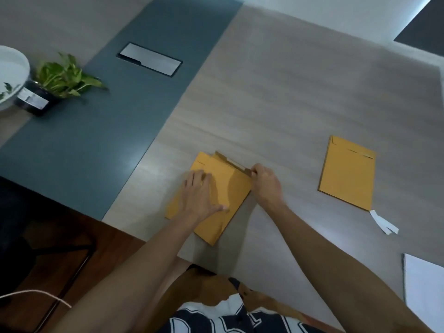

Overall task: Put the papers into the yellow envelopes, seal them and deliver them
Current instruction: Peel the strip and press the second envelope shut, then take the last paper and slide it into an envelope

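A yellow envelope [216,188] is pressed flat on the table [276,104] by the open left hand [199,195]. Its flap strip at the far right corner is pinched in the grip of the right hand [264,181]. A second yellow envelope [347,173] is laid well apart, to the right.

Table [288,92] carries yellow envelopes [347,171], white papers [425,289], potted plant [60,78].

White papers [425,284] and white bowl [10,75] cut by frame edges; left hand [199,195] hides part of the envelope stack [225,186].
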`<control>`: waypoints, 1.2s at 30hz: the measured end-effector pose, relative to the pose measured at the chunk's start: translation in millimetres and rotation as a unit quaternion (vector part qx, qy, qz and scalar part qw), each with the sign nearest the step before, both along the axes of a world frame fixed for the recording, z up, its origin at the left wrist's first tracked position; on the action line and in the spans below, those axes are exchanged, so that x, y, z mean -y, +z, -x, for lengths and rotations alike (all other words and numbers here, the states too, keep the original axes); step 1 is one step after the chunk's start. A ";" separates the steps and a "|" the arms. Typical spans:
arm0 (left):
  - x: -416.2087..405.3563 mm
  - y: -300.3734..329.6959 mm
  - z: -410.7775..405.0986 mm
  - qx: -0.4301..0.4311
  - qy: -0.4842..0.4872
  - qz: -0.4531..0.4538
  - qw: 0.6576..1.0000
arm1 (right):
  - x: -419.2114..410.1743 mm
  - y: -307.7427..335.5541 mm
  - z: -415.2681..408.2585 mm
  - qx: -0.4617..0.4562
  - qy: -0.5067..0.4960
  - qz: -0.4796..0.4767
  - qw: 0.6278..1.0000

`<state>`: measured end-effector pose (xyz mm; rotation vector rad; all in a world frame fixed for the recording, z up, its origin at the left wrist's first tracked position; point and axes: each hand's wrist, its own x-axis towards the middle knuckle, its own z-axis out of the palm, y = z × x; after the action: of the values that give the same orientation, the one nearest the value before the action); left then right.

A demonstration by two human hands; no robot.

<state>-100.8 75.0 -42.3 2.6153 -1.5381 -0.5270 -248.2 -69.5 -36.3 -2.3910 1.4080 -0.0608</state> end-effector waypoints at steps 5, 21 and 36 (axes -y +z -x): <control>29.7 4.7 32.8 -0.041 -0.116 -0.002 0.992 | 4.2 -0.6 60.8 0.003 -0.073 -0.017 0.997; 84.8 6.9 189.6 -0.038 -0.367 -0.041 0.928 | -19.4 -9.9 251.4 0.048 -0.356 -0.048 0.932; 127.0 29.9 309.2 -0.146 -0.278 0.052 0.948 | -31.3 9.1 365.0 0.068 -0.381 0.000 0.922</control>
<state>-410.0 -52.0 -12.4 1.8911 -2.1097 -0.7953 -613.1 -38.2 -27.1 -1.6532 2.1604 -0.4112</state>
